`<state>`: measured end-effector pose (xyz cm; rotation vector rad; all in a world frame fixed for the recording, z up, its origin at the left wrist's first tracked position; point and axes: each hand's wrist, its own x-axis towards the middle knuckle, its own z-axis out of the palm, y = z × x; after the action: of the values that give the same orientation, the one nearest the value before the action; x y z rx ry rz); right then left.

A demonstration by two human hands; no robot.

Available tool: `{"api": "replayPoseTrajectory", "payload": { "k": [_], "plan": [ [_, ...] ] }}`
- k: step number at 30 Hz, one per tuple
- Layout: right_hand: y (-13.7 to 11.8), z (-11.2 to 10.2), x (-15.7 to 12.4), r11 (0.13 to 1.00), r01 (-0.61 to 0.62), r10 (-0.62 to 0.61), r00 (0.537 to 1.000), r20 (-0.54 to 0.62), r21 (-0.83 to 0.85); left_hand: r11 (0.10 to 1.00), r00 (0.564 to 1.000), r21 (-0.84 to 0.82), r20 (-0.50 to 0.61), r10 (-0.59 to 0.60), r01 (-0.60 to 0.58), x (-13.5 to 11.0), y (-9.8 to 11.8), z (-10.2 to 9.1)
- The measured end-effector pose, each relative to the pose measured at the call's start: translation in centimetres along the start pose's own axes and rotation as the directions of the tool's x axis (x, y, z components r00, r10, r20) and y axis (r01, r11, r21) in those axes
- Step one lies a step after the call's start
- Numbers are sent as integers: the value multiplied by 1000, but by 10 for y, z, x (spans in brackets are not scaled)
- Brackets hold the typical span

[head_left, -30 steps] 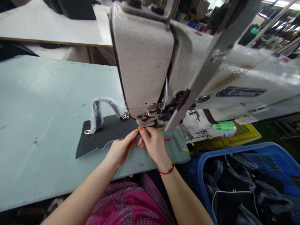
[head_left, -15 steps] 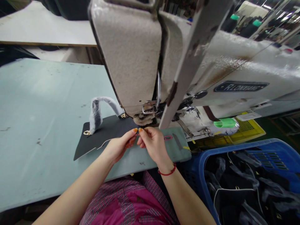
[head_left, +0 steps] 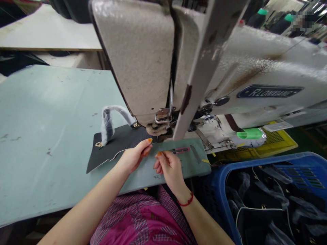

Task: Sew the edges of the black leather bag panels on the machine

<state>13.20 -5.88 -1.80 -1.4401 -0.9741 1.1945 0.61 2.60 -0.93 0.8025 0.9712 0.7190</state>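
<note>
A black bag panel (head_left: 120,137) with a plastic-wrapped handle (head_left: 108,124) on gold rings lies on the pale green table, its far right end by the sewing machine's presser foot. My left hand (head_left: 138,154) pinches the panel's near edge between thumb and finger; pale trim runs along that edge. To the right and closer to me, my right hand (head_left: 168,166) is closed in a pinch, apart from the panel; whatever its fingertips hold is too small to make out. Just beyond it lie pink-handled thread snips (head_left: 182,150).
The sewing machine head (head_left: 138,61) stands over the work, with a slanted metal bar (head_left: 196,75) in front. A blue basket (head_left: 222,183) at the right holds several black bag pieces with wrapped handles. Behind it is a yellow crate (head_left: 283,144).
My right hand has drawn away from my left, down and to the right, uncovering more of the pink snips. My left hand stays at the panel's edge.
</note>
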Motion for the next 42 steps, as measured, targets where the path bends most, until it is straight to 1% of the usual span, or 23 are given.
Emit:
{"api": "replayPoseTrajectory", "payload": {
  "k": [4,7,9,19,26,30,32,34,37,40,42],
  "plan": [
    [33,2,-13,994,-83,86,995,41,-64,997,998,-52,14,56,-56,5,0,1],
    [51,3,-19,985,-82,92,994,65,-149,993,997,-98,-1,71,-71,8,0,1],
    [57,2,-20,979,-63,81,993,89,-193,989,996,-119,-19,85,-86,10,1,1],
    [64,-1,-20,964,-27,63,990,129,-265,976,991,-167,-35,132,-136,21,4,-1],
    [63,-1,-19,949,-17,63,988,138,-314,963,980,-204,-123,154,-177,21,1,3],
    [61,-2,-19,950,-16,61,989,135,-312,940,964,-252,-192,185,-230,18,-3,13],
    [60,-2,-19,951,-13,58,989,138,-310,926,950,-279,-251,185,-255,13,-6,24],
    [60,-3,-19,951,4,43,988,146,-310,913,927,-302,-335,167,-274,8,-7,38],
    [59,-3,-19,957,38,1,991,132,-288,901,866,-319,-488,110,-294,4,-10,59],
    [57,-1,-18,977,15,-5,999,49,-212,907,807,-299,-587,70,-297,6,-14,74],
    [51,-2,-16,988,-8,0,999,-50,-156,931,785,-258,-618,47,-258,4,-19,81]
  ]
}}
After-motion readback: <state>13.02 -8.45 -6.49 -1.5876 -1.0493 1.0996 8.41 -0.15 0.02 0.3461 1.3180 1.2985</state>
